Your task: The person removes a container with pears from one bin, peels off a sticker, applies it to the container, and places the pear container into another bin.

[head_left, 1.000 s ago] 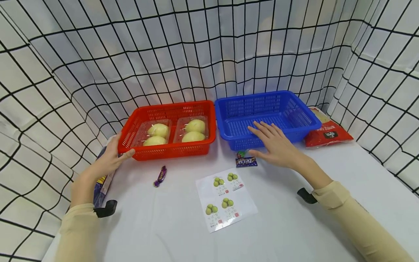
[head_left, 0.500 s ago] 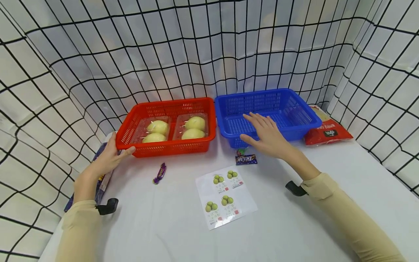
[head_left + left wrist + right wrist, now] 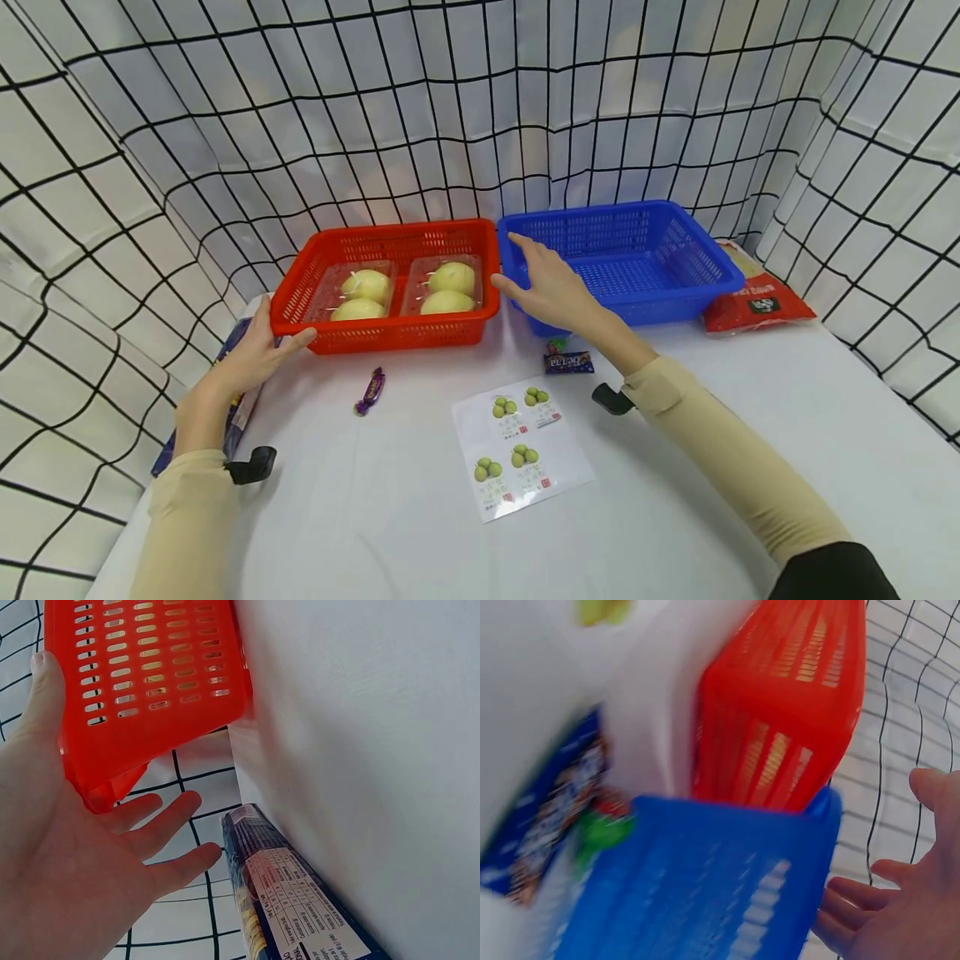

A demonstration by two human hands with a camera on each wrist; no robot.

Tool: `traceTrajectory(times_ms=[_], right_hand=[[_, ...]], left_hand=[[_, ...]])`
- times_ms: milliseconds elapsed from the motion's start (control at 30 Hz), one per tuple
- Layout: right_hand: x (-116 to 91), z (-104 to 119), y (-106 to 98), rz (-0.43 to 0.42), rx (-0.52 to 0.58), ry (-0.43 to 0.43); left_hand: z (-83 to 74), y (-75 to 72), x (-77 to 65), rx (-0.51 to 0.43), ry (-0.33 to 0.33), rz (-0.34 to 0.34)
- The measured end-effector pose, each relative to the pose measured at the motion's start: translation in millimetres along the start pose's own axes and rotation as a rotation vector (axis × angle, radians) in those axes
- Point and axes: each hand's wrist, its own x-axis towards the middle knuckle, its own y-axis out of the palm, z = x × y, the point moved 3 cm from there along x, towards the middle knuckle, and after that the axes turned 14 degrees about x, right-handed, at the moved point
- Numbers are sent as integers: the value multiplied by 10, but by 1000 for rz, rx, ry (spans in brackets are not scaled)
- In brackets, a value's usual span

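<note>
A red plastic basket (image 3: 397,335) holds two clear packs of pale yellow round fruit (image 3: 367,286). At its front left corner is my left hand (image 3: 258,354); the left wrist view has the thumb along the basket wall (image 3: 165,724) and the other fingers spread out beyond the corner. My right hand (image 3: 555,287) hovers over the left side of a blue basket (image 3: 675,307), fingers extended, near the red basket's right end. Nothing is in the right hand. In the blurred right wrist view, its fingers are apart beside the blue basket's rim (image 3: 825,814).
A purple-wrapped candy (image 3: 370,392), a dark blue bar (image 3: 568,362) and a small green-and-red sweet (image 3: 557,345) lie in front of the baskets. Nearer is a printed sheet (image 3: 555,475). A red bag (image 3: 761,302) stands right, a blue package (image 3: 292,900) left. Black netting surrounds the table.
My right hand has moved left from the middle of the blue basket to its left side, close to the red basket. The left hand stays at the red basket's corner.
</note>
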Motion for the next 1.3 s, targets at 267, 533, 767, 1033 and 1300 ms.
traceTrajectory(times_ms=[267,533,767,1033,1300], right_hand=[[335,369,243,115,-57,-18],[634,575,554,239,-35,2],[831,634,705,292,-79,79],[999,607,837,264,-119,161],[1025,599,1029,237,-232,263]], left_hand=[[-1,11,-1,-10,12,8],[-3,-58,-72,19,-35,37],[-17,-6,-32,-29,3,14],[-35,-27,-21,-39,13,10],[-30,-12,-25,-39,1,28]])
